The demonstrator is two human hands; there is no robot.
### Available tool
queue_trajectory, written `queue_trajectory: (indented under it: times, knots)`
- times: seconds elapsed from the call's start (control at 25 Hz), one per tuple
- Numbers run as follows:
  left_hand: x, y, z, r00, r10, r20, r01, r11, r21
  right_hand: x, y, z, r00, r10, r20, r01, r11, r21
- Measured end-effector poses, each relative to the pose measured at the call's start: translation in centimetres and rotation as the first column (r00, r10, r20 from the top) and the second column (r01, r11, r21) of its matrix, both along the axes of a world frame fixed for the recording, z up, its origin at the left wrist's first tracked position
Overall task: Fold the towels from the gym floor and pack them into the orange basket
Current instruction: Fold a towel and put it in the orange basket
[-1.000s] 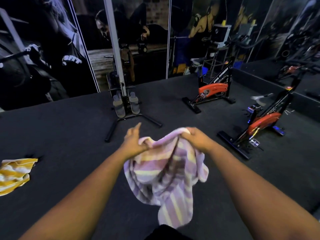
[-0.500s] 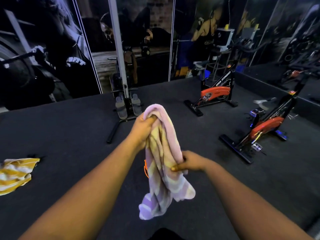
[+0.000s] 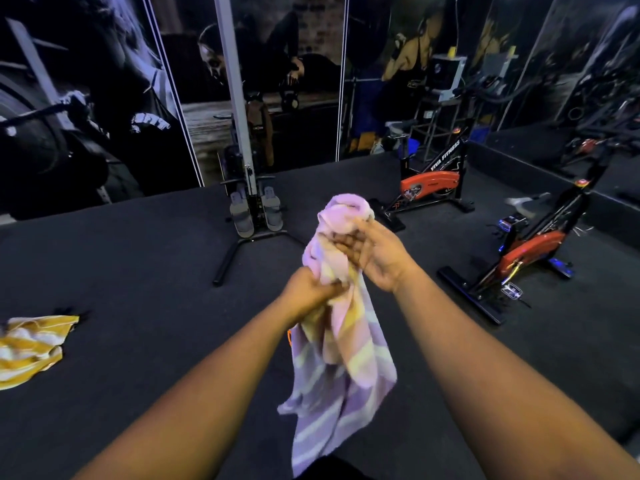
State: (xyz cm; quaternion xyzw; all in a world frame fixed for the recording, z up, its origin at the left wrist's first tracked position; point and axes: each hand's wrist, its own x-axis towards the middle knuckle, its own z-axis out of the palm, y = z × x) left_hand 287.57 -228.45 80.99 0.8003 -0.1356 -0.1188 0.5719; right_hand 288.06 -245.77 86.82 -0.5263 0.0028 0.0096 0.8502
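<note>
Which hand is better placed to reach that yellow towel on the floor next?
Left hand, probably. The yellow towel lies on that side. Both hands, including the right hand, hold the purple towel.

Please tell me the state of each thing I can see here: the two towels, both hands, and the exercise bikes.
purple striped towel: held in the air, bunched, hanging down, not neatly folded.
yellow striped towel: crumpled on the floor, untouched.
left hand: gripping the purple towel's middle.
right hand: gripping its top.
two exercise bikes: standing upright, unused.
</note>
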Motion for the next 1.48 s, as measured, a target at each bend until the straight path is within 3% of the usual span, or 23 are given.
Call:
queue_trajectory:
  times: [0.04,0.12,0.2,0.24,0.32,0.4,0.44,0.48,0.56,0.64,0.68,0.76,0.84,0.92,0.96,1.04,1.12,1.2,1.28,1.36,1.48]
  knots:
    - [0.4,-0.1,0.6,0.996,0.066,-0.054,-0.072,0.989,-0.126,-0.6,-0.1,-1.2,1.000,-0.008,0.024,0.009,0.999,-0.052]
    - [1.3,0.3,1.9,0.952,0.153,-0.264,-0.243,0.905,-0.351,-2.6,-1.2,-5.2,0.997,0.033,0.068,-0.005,0.927,-0.374]
    - [2.6,0.7,2.9,0.888,0.205,-0.412,-0.379,0.834,-0.401,-5.2,-1.8,-9.8,0.966,0.258,0.005,-0.183,0.697,-0.693]
    - [3.0,0.8,3.3,0.867,0.214,-0.450,-0.408,0.823,-0.395,-6.2,-1.8,-11.6,0.938,0.342,-0.058,-0.271,0.617,-0.739]
    - [3.7,1.1,3.8,0.856,0.102,-0.507,-0.345,0.842,-0.414,-7.2,-0.7,-12.7,0.943,0.324,-0.080,-0.286,0.660,-0.695]
    - [3.4,1.8,3.2,0.873,-0.166,-0.459,-0.125,0.833,-0.539,-6.2,0.3,-11.5,0.994,0.108,-0.013,-0.093,0.787,-0.610]
    - [2.9,2.1,2.3,0.881,-0.246,-0.404,-0.013,0.841,-0.541,-5.2,0.7,-10.5,0.999,0.003,-0.034,-0.019,0.869,-0.495]
    - [2.2,2.6,1.1,0.900,-0.218,-0.376,0.040,0.903,-0.428,-4.3,1.0,-9.1,0.996,-0.053,-0.075,0.025,0.943,-0.333]
    - [0.3,3.4,-2.2,0.950,-0.136,-0.280,0.109,0.988,-0.111,-2.5,1.7,-5.9,0.994,-0.049,-0.097,0.043,0.997,-0.062]
    - [-1.2,3.0,-5.2,0.948,-0.233,-0.215,0.229,0.972,-0.044,-0.7,2.0,-3.3,0.997,-0.036,-0.062,0.039,0.998,0.042]
    - [-1.7,2.6,-5.5,0.955,-0.202,-0.218,0.189,0.979,-0.076,-0.3,2.0,-2.7,0.999,-0.013,-0.040,0.015,0.998,0.062]
    - [-1.4,1.7,-4.6,0.970,-0.006,-0.244,-0.032,0.987,-0.155,-0.5,1.8,-3.4,1.000,0.004,-0.022,-0.004,1.000,-0.007]
    - [-0.1,1.1,-3.3,0.940,0.182,-0.288,-0.258,0.933,-0.253,-2.4,1.1,-6.5,0.996,-0.092,-0.008,0.085,0.948,-0.306]
    - [1.0,1.0,-1.2,0.887,0.154,-0.435,-0.324,0.879,-0.351,-5.4,1.1,-10.3,0.998,0.040,0.053,0.005,0.760,-0.650]
    - [1.5,1.1,0.0,0.880,0.075,-0.469,-0.292,0.864,-0.410,-6.6,1.5,-11.5,0.987,0.158,0.019,-0.097,0.692,-0.715]
    - [1.6,1.0,1.1,0.898,-0.039,-0.439,-0.216,0.829,-0.516,-7.3,2.4,-12.1,0.983,0.174,-0.062,-0.173,0.743,-0.646]
    - [1.2,1.4,0.5,0.930,-0.077,-0.360,-0.147,0.819,-0.555,-6.1,2.6,-10.8,0.998,-0.037,-0.058,-0.007,0.787,-0.617]
    - [-0.1,2.2,-2.1,0.949,-0.082,-0.303,-0.061,0.899,-0.434,-4.6,1.9,-9.2,0.983,-0.174,-0.051,0.113,0.809,-0.577]
    - [-1.7,2.7,-4.5,0.915,-0.131,-0.381,0.029,0.965,-0.262,-3.4,1.1,-8.1,0.991,-0.112,-0.076,0.067,0.894,-0.443]
    - [-2.0,2.6,-5.4,0.901,-0.118,-0.418,-0.011,0.956,-0.293,-2.8,0.3,-8.1,0.983,-0.089,-0.161,-0.002,0.871,-0.491]
    - [-0.6,2.6,-4.2,0.883,-0.038,-0.467,-0.203,0.868,-0.453,-2.4,-1.2,-9.3,0.925,-0.256,-0.280,0.009,0.752,-0.659]
